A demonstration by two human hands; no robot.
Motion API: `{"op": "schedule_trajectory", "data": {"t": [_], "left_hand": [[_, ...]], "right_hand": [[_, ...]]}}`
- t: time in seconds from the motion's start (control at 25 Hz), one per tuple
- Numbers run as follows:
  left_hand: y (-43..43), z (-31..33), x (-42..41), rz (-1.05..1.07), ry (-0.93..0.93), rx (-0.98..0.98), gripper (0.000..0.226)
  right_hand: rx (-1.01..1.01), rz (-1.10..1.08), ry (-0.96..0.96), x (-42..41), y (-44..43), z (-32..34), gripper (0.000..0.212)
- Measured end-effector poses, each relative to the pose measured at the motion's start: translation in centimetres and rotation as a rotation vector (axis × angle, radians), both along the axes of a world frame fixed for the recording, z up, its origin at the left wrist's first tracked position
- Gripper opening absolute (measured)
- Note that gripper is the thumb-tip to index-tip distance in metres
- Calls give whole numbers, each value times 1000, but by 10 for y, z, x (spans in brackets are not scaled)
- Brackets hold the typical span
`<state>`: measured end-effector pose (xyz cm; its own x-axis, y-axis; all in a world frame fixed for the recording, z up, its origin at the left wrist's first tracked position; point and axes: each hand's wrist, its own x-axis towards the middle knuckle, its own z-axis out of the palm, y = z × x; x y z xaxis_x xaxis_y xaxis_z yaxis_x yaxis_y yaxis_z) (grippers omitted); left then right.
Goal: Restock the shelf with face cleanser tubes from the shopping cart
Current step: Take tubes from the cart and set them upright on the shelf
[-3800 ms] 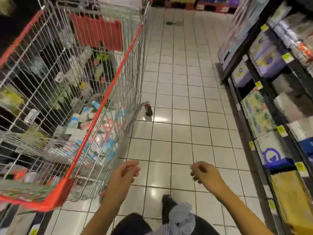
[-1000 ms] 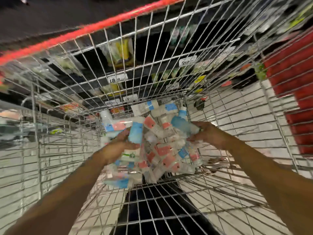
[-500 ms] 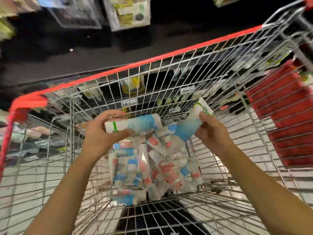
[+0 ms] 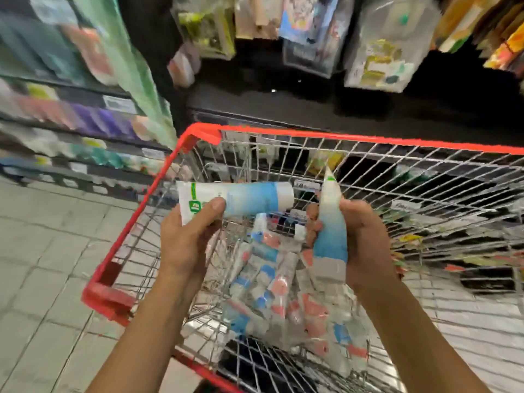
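Shelving (image 4: 85, 109) fills the upper part of the view, all of it blurred: rows of coloured packs with pale price labels on the left, hanging bags and packets along the top, and a dark stretch between them just beyond the cart. Pale floor tiles (image 4: 42, 251) spread across the lower left. Centre and right are taken up by the wire shopping cart (image 4: 368, 140), seen from above, its red rim running close to the dark shelf front. In the bottom of its basket lies a heap of face cleanser tubes (image 4: 283, 302), white with blue or coral-pink bands, jumbled at all angles, their print too blurred to read. Two bare forearms reach in from the lower edge over the cart. Above the heap, the left hand (image 4: 187, 236) grips a horizontal tube (image 4: 249, 198) near its flat end, thumb across the front and fingers curled behind. The tube's white end with a green mark points left, its blue middle and white cap point right. Opposite it, the right hand (image 4: 365, 239) wraps its fingers round an upright tube (image 4: 331, 222), the crimped tip pointing up past the far rim, the blue body in the palm and the pale cap down at the heel of the hand. The two held tubes are near each other but apart.
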<state>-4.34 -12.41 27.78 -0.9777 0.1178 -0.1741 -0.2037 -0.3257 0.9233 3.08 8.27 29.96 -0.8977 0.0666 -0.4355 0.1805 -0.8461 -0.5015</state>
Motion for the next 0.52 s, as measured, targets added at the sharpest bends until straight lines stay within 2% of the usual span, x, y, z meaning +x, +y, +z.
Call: {"op": "schedule_trajectory", "data": {"t": [0.16,0.24,0.32,0.4,0.52], "left_hand": [[-81,40,15,385,34,130,11],[-126,53,17,495,-22,220,10],[-179,60,17,524,-90,317,23],[-231,63,16,591,-111,262,36],[-318,65,14,686,-74,58,29]], "right_hand": [[8,181,90,-42,-81,36,32],[48,284,129,-62,-134,52,27],[58,413,191,-81,-196,64,29],[73,520,220,-95,-260,70,31],[147,630,238,-109,-364,68,33]]}}
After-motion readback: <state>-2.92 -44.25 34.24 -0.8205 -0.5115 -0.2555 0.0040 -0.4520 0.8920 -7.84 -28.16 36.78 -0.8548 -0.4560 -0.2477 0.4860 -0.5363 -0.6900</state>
